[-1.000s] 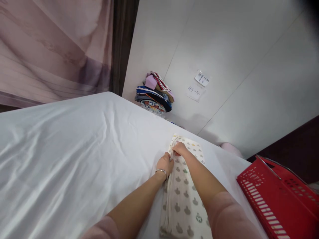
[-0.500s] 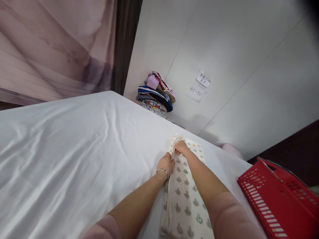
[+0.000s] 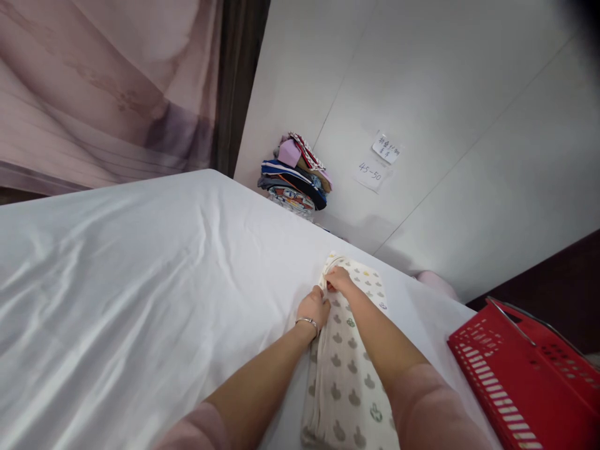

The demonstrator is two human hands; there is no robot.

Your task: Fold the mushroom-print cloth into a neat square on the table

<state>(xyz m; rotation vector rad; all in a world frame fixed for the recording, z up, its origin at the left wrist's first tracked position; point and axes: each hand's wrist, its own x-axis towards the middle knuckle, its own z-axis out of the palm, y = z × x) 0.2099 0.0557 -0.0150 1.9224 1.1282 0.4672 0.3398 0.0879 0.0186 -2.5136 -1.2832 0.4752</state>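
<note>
A long folded white cloth [image 3: 347, 356] printed with grey and a few green motifs lies on the white-covered table, several layers showing along its left side. My left hand [image 3: 313, 307], with a bracelet at the wrist, grips that left edge near the far end. Just beyond it, my right hand [image 3: 337, 279] is closed in a pinch on the cloth's upper layers, knuckles up. The right fingertips are partly hidden by the hand itself. Both hands are close together, almost touching.
A red plastic basket [image 3: 497, 387] with a metal handle stands at the right. Piled folded clothes [image 3: 295, 172] sit past the table's far edge, against the white wall [image 3: 422, 81]. Paper notes [image 3: 377, 162] are stuck there. A pink curtain [image 3: 103, 81] hangs at the left.
The view has shifted very slightly. Both hands keep their hold on the cloth's left edge, with the right hand barely moved.
</note>
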